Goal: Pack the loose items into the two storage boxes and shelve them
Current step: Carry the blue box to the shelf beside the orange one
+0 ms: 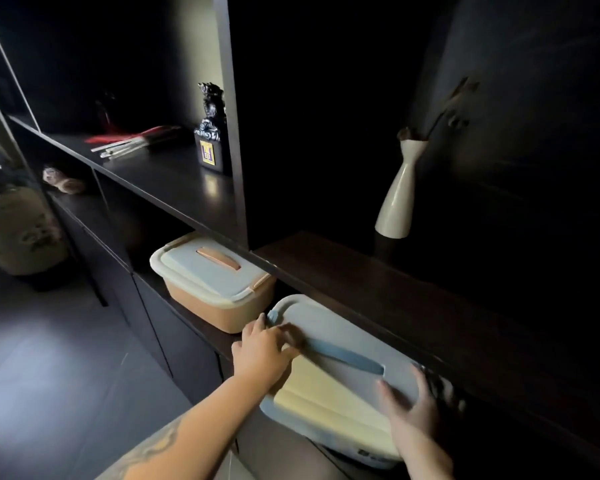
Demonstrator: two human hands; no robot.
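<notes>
Dark shelf unit [378,271]: orange box [219,306] and, just right, blue-lidded box [343,393] in the low compartment.

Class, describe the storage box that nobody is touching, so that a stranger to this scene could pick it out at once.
Start at the dark shelving unit and find its low open compartment, under the shelf bearing a dark figurine. The orange box sits there, lid closed. Unlike the blue-handled box beside it, its base and lid handle are orange.
</notes>
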